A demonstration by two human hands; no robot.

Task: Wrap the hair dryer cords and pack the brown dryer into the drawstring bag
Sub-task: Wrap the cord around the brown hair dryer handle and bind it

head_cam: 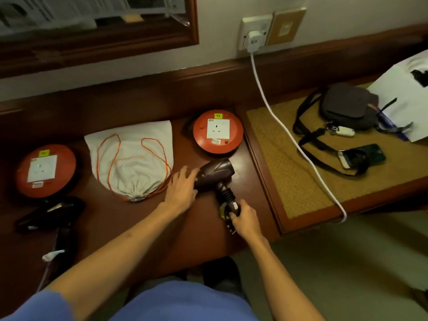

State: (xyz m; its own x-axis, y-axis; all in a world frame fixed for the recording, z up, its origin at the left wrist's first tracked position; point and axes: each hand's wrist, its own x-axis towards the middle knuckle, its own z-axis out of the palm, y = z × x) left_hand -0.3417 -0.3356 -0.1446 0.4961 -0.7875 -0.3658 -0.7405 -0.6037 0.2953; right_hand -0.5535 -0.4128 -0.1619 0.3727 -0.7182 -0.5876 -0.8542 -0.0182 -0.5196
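Right hand (244, 217) closed around cord and plug at the foot of the brown dryer (216, 174)'s handle, cord apparently bundled there. Left hand (183, 187) lies flat, fingers spread, against the rear of the dryer body, steadying it on the desk (143, 225).

Step in hand, by my reading: finishing the brown dryer's cord wrap. Next move calls for securing the plug end, then freeing a hand for the bag.

Drawstring bag (133, 156) lies just left of the dryer, mouth cinched tight (orange cords looped over it); contents cannot be told. It needs opening first. Black dryer (49, 213) sits far left, cord trailing off the edge.
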